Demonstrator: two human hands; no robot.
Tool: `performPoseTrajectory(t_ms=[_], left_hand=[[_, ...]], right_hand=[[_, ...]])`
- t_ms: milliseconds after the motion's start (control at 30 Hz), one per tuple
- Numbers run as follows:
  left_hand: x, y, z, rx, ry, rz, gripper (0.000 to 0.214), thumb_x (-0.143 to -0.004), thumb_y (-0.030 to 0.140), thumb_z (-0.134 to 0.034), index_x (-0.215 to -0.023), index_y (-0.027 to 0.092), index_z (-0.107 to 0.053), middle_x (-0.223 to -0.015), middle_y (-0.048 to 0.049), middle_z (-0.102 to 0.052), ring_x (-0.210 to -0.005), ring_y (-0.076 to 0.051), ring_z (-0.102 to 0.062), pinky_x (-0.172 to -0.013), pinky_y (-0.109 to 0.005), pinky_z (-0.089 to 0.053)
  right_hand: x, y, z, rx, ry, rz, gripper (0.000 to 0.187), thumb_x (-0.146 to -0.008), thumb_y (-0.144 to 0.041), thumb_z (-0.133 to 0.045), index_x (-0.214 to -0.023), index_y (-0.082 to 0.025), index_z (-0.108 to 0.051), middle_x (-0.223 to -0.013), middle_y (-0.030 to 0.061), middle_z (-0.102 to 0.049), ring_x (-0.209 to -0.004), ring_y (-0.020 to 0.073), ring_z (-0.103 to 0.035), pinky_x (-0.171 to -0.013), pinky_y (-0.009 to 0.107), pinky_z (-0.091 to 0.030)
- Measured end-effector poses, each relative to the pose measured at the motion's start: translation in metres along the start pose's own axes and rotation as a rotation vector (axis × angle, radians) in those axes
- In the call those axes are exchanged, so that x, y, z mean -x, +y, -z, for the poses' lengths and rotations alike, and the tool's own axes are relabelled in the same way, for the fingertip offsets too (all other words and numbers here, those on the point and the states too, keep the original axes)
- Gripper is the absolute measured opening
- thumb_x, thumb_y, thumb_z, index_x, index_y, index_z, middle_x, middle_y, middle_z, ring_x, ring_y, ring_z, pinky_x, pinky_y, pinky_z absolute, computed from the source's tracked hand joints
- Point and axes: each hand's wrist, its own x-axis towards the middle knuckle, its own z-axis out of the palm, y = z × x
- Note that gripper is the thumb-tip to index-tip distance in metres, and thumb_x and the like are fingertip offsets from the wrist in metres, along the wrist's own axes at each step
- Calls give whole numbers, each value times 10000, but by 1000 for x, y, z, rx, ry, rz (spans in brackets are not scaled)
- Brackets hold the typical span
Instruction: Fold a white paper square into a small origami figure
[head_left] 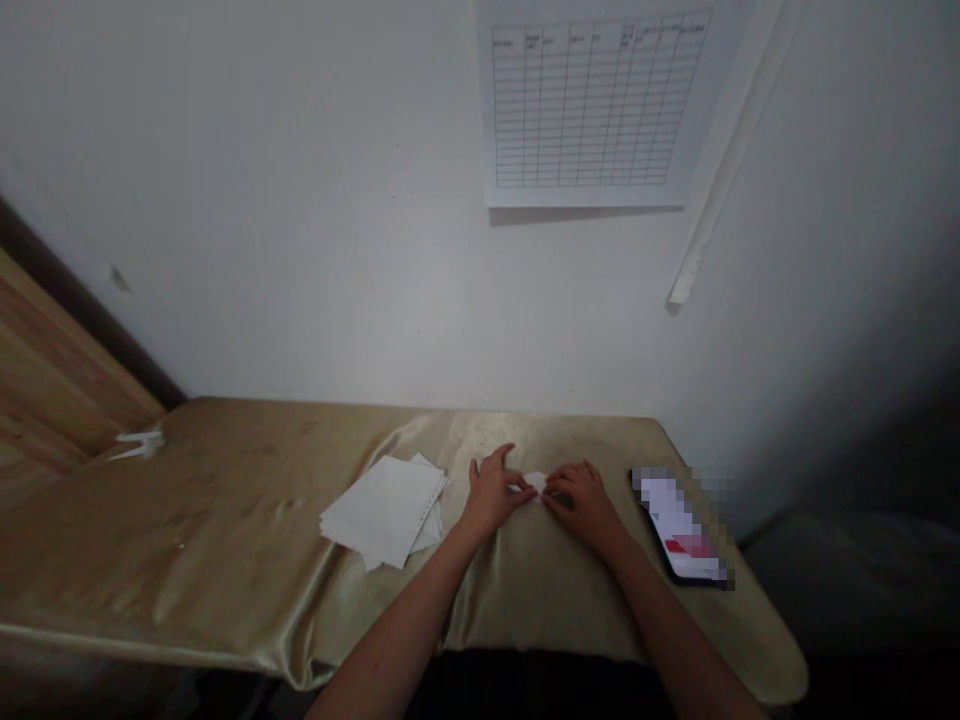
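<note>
Right of the paper stack (386, 510), your left hand (491, 495) and right hand (583, 502) pinch a paper piece (535, 481), fingertips closed on it. Folding seems underway; align edges first.

Table (225, 520) covered w/ glossy, satiny gold cloth, wrinkled at front edge. Paper stack (386, 508) left of it: matt white. Phone (684, 530): glossy screen. Wall chart (596, 100): matt paper.
</note>
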Motion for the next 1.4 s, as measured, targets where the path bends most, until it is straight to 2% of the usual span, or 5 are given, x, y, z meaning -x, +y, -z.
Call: performPoseTrajectory(t_ms=[133, 433, 667, 1000, 1400], left_hand=[[-1, -1, -3, 11, 19, 23, 95, -772, 395, -779, -843, 331, -783, -1554, 5, -367, -1387, -291, -384, -1177, -621, -67], [-2, 4, -3, 1, 25, 57, 99, -787, 370, -769, -881, 340, -780, -1578, 17, -325, -1379, -296, -402, -1180, -612, -88], [-1, 3, -6, -16, 42, 46, 93, -802, 355, -760, -893, 338, -772, -1570, 4, -346, -1380, -286, -407, -1174, -626, -81], [0, 4, -5, -53, 47, 25, 90, -799, 363, -766, -889, 350, -767, -1555, 1, -376, -1381, -279, -403, -1159, -652, -96], [2, 4, -8, -40, 71, 24, 73, -787, 357, -772, -856, 335, -767, -1545, 3, -394, -1359, -270, -431, -1165, -645, -74]], right_hand=[[1, 1, 1, 3, 6, -47, 89, -876, -300, -639, -891, -273, -723, -1054, 24, -697, -1101, 218, -561, -1130, 520, -184], [-5, -5, -3, 103, -23, -129, 112, -904, -283, -589, -913, -234, -690, -1035, 36, -665, -1063, 210, -548, -1066, 440, -287], [-7, -14, -10, 278, -10, -183, 114, -925, -247, -554, -916, -216, -663, -1065, 55, -654, -1119, 244, -523, -1119, 531, -207], [-7, -12, -17, 420, -13, -123, 156, -950, -250, -516, -1006, -198, -652, -1143, 87, -636, -1191, 275, -490, -1146, 639, -131], [-1, -10, -2, 311, -2, -160, 152, -937, -338, -526, -970, -257, -651, -1112, 50, -631, -1165, 272, -475, -1114, 649, -160]])
